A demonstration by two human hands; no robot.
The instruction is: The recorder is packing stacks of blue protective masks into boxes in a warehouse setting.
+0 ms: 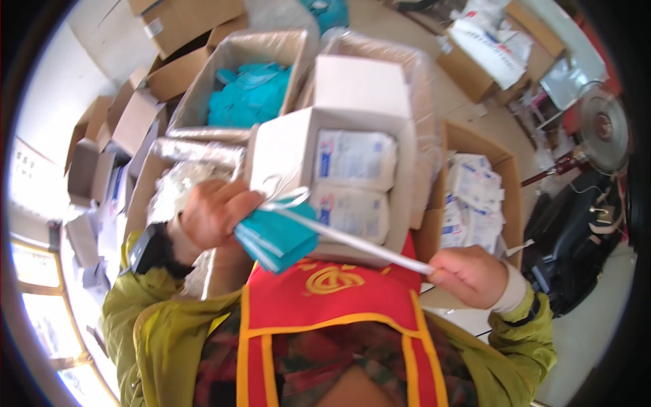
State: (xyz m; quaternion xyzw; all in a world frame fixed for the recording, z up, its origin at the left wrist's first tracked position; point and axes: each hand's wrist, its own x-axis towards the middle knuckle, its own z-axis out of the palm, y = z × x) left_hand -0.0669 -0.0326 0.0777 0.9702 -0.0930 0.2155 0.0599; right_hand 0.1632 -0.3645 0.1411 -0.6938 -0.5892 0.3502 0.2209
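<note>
My left hand point(215, 211) is closed on a folded teal cloth bundle point(277, 235), gripping it at its upper left side. A white strap point(359, 245) loops around the bundle's top and stretches off to the right. Its far end is pinched in my right hand point(469, 277), so the strap runs nearly straight between my hands. Just behind the bundle is an open white box point(401, 139), flaps up. In it lie two white plastic-wrapped packs point(356, 159) with blue and red print, one behind the other.
A carton point(295, 81) of teal cloth pieces point(247, 95) stands behind at left. Nearer left, another holds whitish, tangled material point(186, 183). At right, a carton point(512, 180) holds white packets point(472, 197). Farther right are a black bag point(566, 237) and a fan point(602, 129).
</note>
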